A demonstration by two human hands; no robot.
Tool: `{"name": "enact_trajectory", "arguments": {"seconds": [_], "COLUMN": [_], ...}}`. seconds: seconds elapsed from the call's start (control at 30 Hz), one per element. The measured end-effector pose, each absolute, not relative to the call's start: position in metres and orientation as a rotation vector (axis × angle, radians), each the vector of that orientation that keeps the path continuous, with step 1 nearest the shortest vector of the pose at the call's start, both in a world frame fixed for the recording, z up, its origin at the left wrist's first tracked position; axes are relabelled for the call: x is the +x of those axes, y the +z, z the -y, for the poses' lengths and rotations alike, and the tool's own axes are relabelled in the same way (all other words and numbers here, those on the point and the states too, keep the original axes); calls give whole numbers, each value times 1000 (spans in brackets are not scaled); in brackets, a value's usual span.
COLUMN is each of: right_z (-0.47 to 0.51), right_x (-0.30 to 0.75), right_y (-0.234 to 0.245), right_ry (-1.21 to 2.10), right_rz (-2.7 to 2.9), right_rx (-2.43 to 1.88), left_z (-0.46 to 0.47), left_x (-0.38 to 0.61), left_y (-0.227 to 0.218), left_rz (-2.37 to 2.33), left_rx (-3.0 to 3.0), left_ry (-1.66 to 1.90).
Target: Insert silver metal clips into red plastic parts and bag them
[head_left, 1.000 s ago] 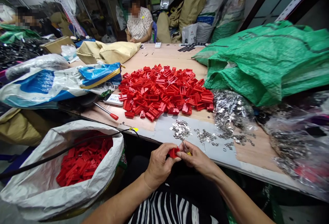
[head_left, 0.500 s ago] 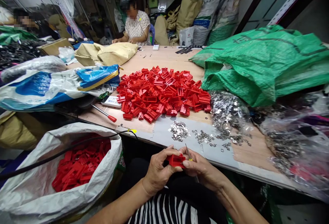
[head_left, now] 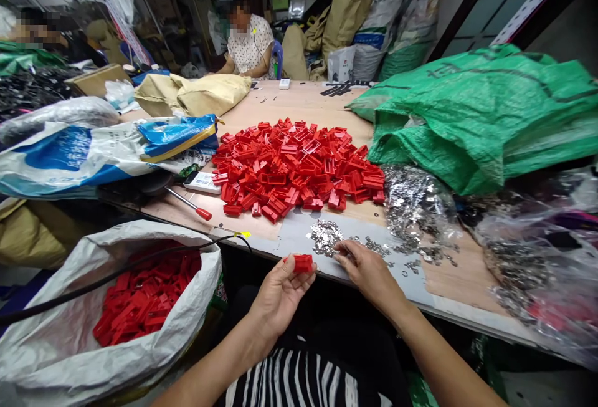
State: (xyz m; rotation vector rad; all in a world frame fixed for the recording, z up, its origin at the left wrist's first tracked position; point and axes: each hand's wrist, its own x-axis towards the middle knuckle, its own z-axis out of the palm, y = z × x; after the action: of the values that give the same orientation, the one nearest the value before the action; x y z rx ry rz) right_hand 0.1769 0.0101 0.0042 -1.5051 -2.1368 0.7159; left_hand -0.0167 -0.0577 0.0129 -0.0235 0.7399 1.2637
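I am wearing a top with black and white stripes [head_left: 299, 382], the bands running nearly upright and fanning slightly at the near edge of the view. Beyond it, dark plain cloth is covering my lap (black, as far as I can tell). My left hand [head_left: 279, 292] and right hand [head_left: 369, 273] are showing bare, and both forearms are showing bare as well, with no sleeve reaching them. I am wearing no glove on either hand.
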Motion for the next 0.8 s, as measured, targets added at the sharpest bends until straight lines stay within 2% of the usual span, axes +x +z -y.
{"name": "enact_trajectory", "arguments": {"seconds": [0.23,0.47,0.63,0.8], "right_z": [-10,-8,-9,-8], "right_x": [168,171,174,171], "right_y": [-4,-4,-1,13], "right_ry": [508,554,714,1205], "right_rz": [2293,2263,2134,1782], "right_rx": [-1553,-1480,-1480,-1349], "left_z": [55,54,58,58], "left_x": [-15,-15,-14,-12], "left_y": [16,15,15,16], "left_rz": [-765,-811,-793,-923], "left_rx": [-227,-225,-81,443], "left_ry": [1196,1148,1163,1307]}}
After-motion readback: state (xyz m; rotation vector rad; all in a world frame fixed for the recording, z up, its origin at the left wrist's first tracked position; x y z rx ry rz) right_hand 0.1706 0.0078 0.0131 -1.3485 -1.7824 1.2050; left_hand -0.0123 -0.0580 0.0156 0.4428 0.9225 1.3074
